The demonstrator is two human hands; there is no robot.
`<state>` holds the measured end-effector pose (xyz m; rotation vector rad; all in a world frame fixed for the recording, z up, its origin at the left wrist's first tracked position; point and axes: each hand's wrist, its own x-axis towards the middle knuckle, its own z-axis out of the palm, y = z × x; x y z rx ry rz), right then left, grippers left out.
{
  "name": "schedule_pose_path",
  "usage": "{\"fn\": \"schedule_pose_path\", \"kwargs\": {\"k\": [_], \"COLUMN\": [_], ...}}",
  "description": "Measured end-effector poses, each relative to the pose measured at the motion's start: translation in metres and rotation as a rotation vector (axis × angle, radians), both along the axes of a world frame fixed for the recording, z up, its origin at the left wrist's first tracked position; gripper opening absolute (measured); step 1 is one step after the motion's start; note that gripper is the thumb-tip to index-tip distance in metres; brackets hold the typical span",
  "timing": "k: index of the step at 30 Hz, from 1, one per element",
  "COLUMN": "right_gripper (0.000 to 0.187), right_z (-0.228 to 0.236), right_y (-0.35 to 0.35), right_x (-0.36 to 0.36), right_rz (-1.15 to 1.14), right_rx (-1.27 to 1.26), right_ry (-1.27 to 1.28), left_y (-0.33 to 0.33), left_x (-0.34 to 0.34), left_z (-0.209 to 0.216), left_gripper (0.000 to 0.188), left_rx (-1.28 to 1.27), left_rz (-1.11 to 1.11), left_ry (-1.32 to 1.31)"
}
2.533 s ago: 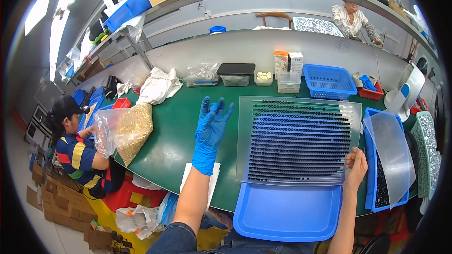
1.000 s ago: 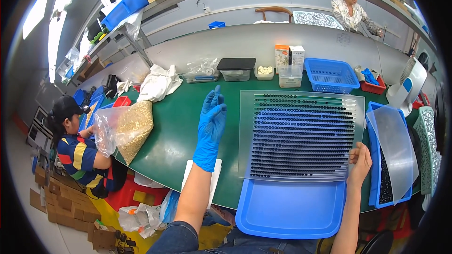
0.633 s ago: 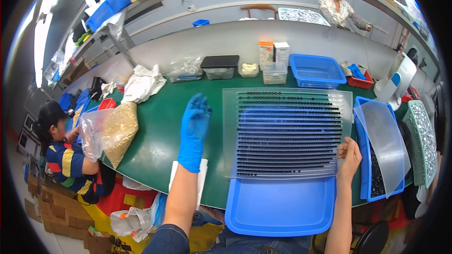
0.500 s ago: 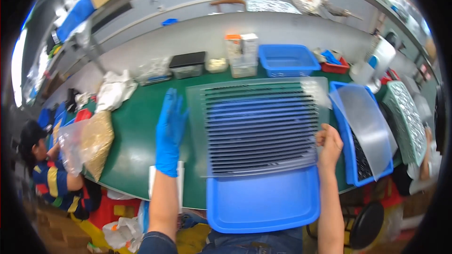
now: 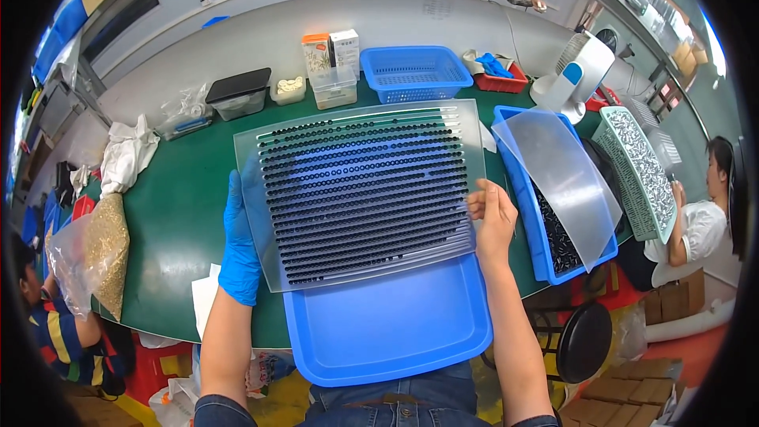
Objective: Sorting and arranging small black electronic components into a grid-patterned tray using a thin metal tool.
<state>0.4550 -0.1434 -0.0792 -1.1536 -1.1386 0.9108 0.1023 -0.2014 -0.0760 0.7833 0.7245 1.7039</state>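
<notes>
Panel (image 5: 472, 150): clear plate, taken as the clock's centre, with 12 o'clock pointing away from the body. It lies over the far part of the blue tray (image 5: 387, 316), whose exposed floor is at 6 o'clock; whether the two touch cannot be told.
Black rings (image 5: 364, 182): set in close parallel rows across the panel; bare groove lengths show near 1 o'clock and 4 o'clock.
Left grip (image 5: 239, 245): gloved, between 8 and 9 o'clock, fingers extended along the panel's edge — whether it is clamped cannot be told.
Right grip (image 5: 494, 221): bare, between 3 and 4 o'clock, fingers curled in at the opposite edge; closure on the plate cannot be confirmed.
Panel edges: support both sides at equal height. Hold the bare margins only; fingertips on the rows could dislodge rings.
Panel level: avoid tilt or jolts — the rings would probably slide along their grooves.
Blue bin (image 5: 565, 275): at 3 o'clock on the counter (image 5: 174, 213), containing black pieces (image 5: 556, 237) beneath a slanted clear sheet (image 5: 561, 182). Allow clearance beside the right grip.
</notes>
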Motion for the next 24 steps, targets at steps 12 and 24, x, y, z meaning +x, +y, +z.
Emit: {"fn": "schedule_pose_path", "kwargs": {"k": [12,24], "right_gripper": [0.036,0.032], "right_z": [-0.002,0.002], "right_y": [-0.008,-0.009], "right_x": [0.002,0.016], "right_rz": [-0.003,0.1], "right_rx": [-0.028,-0.041], "right_ry": [-0.013,-0.01], "left_y": [-0.013,-0.004], "left_x": [0.002,-0.016], "left_z": [0.002,-0.025], "left_gripper": [0.088,0.082], "left_rx": [0.05,-0.091], "left_rz": [-0.1,-0.076], "left_ry": [0.027,-0.049]}}
